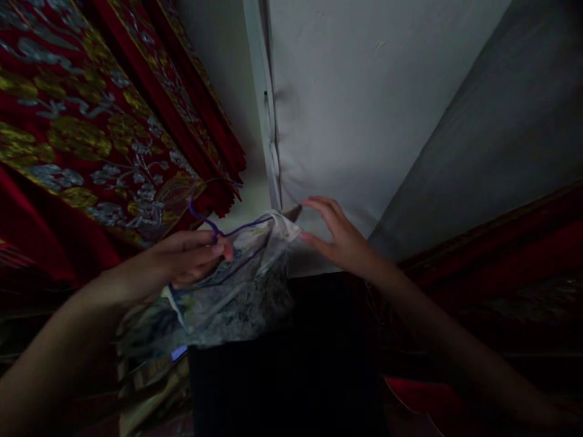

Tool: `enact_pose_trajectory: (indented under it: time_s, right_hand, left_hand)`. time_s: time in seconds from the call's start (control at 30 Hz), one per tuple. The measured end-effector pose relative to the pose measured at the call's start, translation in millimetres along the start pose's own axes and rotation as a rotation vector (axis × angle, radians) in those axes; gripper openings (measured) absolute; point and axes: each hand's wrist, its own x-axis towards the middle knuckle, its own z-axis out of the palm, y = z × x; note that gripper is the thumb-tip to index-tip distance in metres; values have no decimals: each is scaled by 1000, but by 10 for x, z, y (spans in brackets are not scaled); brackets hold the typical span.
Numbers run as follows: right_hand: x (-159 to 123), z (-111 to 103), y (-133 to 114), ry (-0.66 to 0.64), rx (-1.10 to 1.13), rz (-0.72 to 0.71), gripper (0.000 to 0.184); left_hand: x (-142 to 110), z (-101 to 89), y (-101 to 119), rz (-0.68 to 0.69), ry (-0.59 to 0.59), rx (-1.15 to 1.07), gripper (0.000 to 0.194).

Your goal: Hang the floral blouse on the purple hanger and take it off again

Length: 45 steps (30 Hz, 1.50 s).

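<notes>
My left hand (198,258) is closed around a thin purple clothes hanger (246,226), just below its curved hook. A pale, patterned, lightweight garment (255,297) with white edging hangs from the hanger. Its white strap or shoulder edge (285,226) lies over the hanger's right end. At that end my right hand (330,233) has its thumb and fingertips on the white cloth, with the fabric stretched between them. The picture is dark and slightly blurred, so the exact grip of the right fingertips is hard to make out.
Red cloth (136,121) with gold and silver embroidery hangs at the left. A pale wall (341,109) with a vertical strip (264,91) stands ahead. More red fabric (523,243) shows at the right. Beneath the garment is a small bright bluish patch (179,352).
</notes>
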Motion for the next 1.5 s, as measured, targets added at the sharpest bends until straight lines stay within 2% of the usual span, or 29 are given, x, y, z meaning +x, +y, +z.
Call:
enact_pose_trajectory:
  time_s: [0.03,0.1,0.17,0.2,0.23,0.3,0.37,0.43,0.47,0.53,0.57,0.67,0.73,0.8,0.87,0.93,1.03,1.13,1.17,1.2,1.27,1.33,1.4,1.5]
  right_hand:
    - [40,16,104,27,10,34,48]
    - [107,40,248,-103,166,129,42]
    - [173,40,312,-258,438,260,45]
    - [219,27,322,-270,567,326,48]
    - [280,6,325,-221,674,378,49]
    - [462,-62,318,1,804,415,49]
    - [708,-164,313,229,844,391,46]
    - [951,-286,314,362,841,365,41]
    - [1046,-344,316,387,834,353,38]
    - [1137,-433,328,420,812,331,35]
    - [1126,-458,338,460,800,318,35]
    - [898,-463,396,656,750,301,38]
    - [675,-424,460,729,713,304,39]
    - [495,-372,536,743,687,313,37]
    - [396,-319,617,769,676,323,37]
    - [341,-259,689,827,641,333,35]
    - [147,-65,722,1046,422,313,25]
    - [-306,408,588,1257,213,347,26]
    - [-483,623,508,1245,231,399,22]
    - [-649,848,418,1166,271,465,16]
    - [-889,1263,233,872,453,604,12]
    - [-961,1543,88,656,631,643,19]
    - [-902,1646,18,573,665,608,25]
    - [-776,1593,40,562,548,518,19]
  left_hand:
    - [-19,-54,36,26,48,87,36]
    - [12,-159,114,111,176,246,36]
    - [131,-265,165,259,373,371,32]
    - [211,-314,174,364,490,423,30]
    - [294,-357,174,481,602,472,30]
    - [439,-406,151,740,826,572,33]
    - [529,-381,105,971,1004,708,35]
    - [578,-282,33,1147,1121,843,28]
    - [602,-213,-14,1203,1137,890,23]
    - [678,-61,-132,1215,1075,922,19]
    - [735,13,-199,1157,1000,913,23]
    - [958,195,-405,801,693,880,43]
    - [1099,290,-545,569,516,921,44]
    - [1189,391,-700,438,404,979,39]
    - [1218,513,-879,392,330,993,37]
    - [1197,652,-1072,395,304,933,35]
    - [1121,855,-1317,432,395,720,31]
    - [1049,1029,-1424,466,491,447,24]
    - [1030,1082,-1426,479,495,372,22]
    - [1015,1133,-1417,491,483,310,21]
    - [994,1229,-1378,510,436,219,21]
    - [986,1311,-1336,520,403,145,23]
    - [985,1372,-1299,521,396,55,23]
    - [985,1414,-1215,497,375,-163,20]
